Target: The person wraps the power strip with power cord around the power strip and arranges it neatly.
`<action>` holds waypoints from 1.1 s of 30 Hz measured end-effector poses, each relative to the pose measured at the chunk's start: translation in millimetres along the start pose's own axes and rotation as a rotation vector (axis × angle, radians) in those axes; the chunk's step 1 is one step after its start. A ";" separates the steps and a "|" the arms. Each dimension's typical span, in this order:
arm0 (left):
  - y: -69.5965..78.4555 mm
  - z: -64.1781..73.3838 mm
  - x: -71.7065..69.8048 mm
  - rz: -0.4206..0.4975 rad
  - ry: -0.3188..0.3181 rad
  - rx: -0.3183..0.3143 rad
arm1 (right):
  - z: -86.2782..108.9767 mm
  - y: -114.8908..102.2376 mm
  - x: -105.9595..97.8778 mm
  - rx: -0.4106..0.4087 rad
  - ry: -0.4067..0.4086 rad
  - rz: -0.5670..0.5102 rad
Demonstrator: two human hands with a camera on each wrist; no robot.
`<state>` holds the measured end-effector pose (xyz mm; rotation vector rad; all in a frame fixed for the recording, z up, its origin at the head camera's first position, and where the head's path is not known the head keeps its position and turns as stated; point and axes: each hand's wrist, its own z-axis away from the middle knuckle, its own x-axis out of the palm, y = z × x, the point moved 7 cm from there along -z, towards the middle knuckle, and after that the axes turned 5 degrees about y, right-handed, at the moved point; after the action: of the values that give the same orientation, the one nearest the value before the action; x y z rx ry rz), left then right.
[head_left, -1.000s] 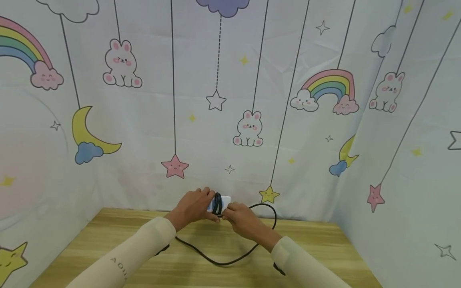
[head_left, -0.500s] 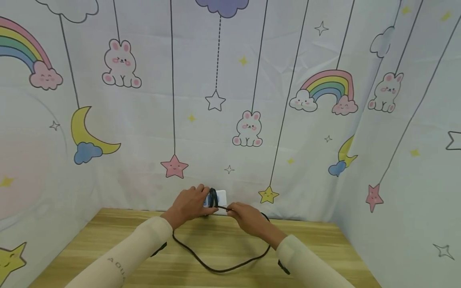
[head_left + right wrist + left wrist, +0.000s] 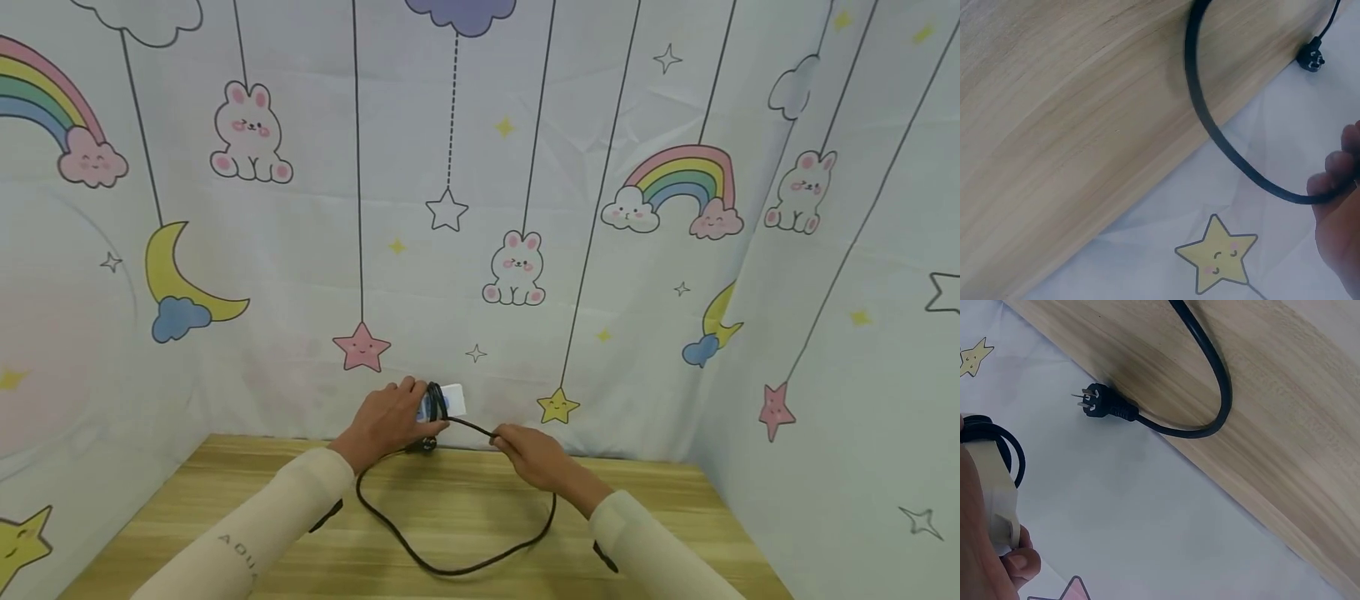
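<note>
My left hand (image 3: pixel 384 422) grips a small white-and-blue power strip (image 3: pixel 455 400) at the back edge of the table. Several turns of black cord (image 3: pixel 435 403) are wrapped around the strip's middle. From there the cord runs taut to my right hand (image 3: pixel 534 454), which pinches it between thumb and fingers. Past that hand it sags in a wide loop over the table and comes back towards the left hand. At its end is a black plug (image 3: pixel 1100 402) with bare metal prongs, by the table's back edge below the strip. The left wrist view shows the strip's white casing (image 3: pixel 999 500) partly behind the fingers.
The wood-grain table (image 3: pixel 630 525) ends against a white cloth backdrop (image 3: pixel 300 250) printed with bunnies, stars and rainbows. Cloth also stands along both sides. The loose cord loop (image 3: pixel 457 572) spreads over the table between the two forearms.
My right hand has moved right, away from the strip, drawing a longer straight stretch of cord. My left hand has moved slightly left and up with the strip, and the plug shows below it.
</note>
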<state>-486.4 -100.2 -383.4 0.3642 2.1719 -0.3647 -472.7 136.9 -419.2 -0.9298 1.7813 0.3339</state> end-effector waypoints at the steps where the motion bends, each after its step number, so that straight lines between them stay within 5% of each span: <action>1: -0.4 -0.1 0.4 0.001 -0.009 0.010 | 0.4 1.1 -0.9 -0.001 0.011 0.009; 12: 12.3 5.5 13.1 0.026 -0.155 0.207 | -19.8 -9.0 -20.3 0.018 0.189 0.160; 22: 37.9 7.6 5.7 0.004 -0.120 0.443 | -41.0 -18.8 -27.9 -0.017 0.245 0.168; 27: 40.2 8.7 7.1 0.108 -0.150 0.445 | -44.2 -13.4 -24.4 0.056 0.208 0.026; 33: 36.4 6.1 6.3 0.291 -0.171 0.354 | -44.4 -1.5 -15.7 0.180 0.153 -0.167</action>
<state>-471.6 -68.4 -396.7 0.8059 1.8517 -0.5936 -499.1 115.4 -386.7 -0.9879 1.8236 -0.0052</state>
